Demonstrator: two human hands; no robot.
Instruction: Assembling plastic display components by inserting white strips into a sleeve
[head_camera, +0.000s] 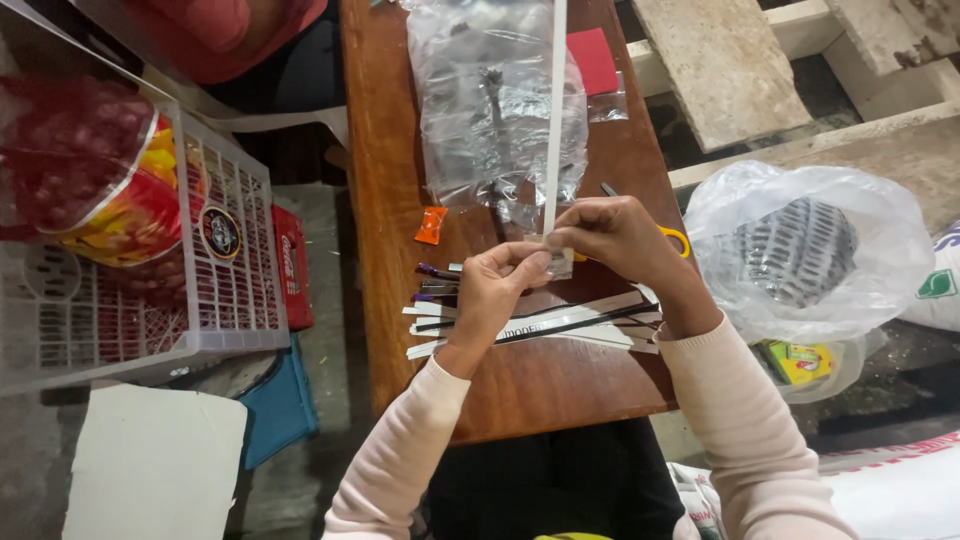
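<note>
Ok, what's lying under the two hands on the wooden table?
Under the left hand and right hand on the wooden table lies a loose pile of white and black strips. Their middle parts are covered by the hands, so the count is unclear.

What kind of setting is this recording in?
Probably a small home or backyard workshop for hand assembly: a narrow wooden table with cut strips and plastic bags, a white crate beside it, and rough concrete slabs behind.

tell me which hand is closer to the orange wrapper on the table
Left. The left hand sits just right of and below the orange wrapper; the right hand is farther right, beyond the white strip both pinch.
</note>
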